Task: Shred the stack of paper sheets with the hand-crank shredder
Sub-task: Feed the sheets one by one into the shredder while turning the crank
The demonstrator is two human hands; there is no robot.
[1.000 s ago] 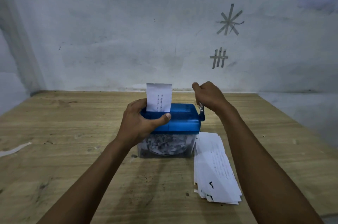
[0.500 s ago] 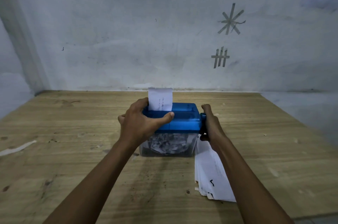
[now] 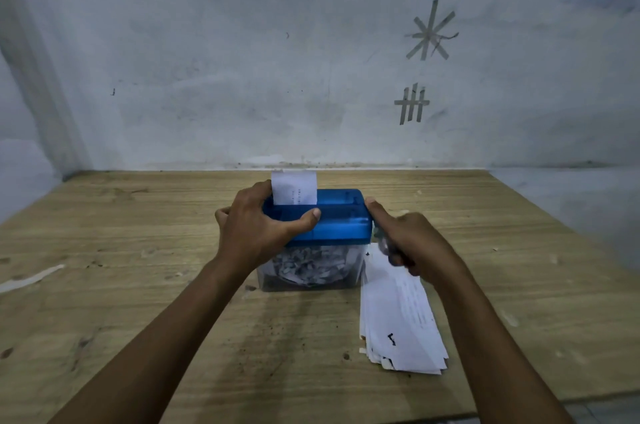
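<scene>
We record a blue-topped shredder (image 3: 337, 221) standing near the middle of the wooden counter (image 3: 138, 250), with paper shreds (image 3: 306, 264) filling its clear bin (image 3: 268, 279). One sheet (image 3: 294, 188) stands upright in the top slot, toward the left end. The left grip (image 3: 256, 229), a bare hand, clasps the blue top, thumb laid across its front face. The right grip (image 3: 410, 241) sits at the shredder's right side, fingers curled about the crank handle (image 3: 380, 237), forefinger along the top's corner; blur hides finer detail. The paper stack (image 3: 398, 312) lies on the counter just right of the bin, partly under the right forearm.
</scene>
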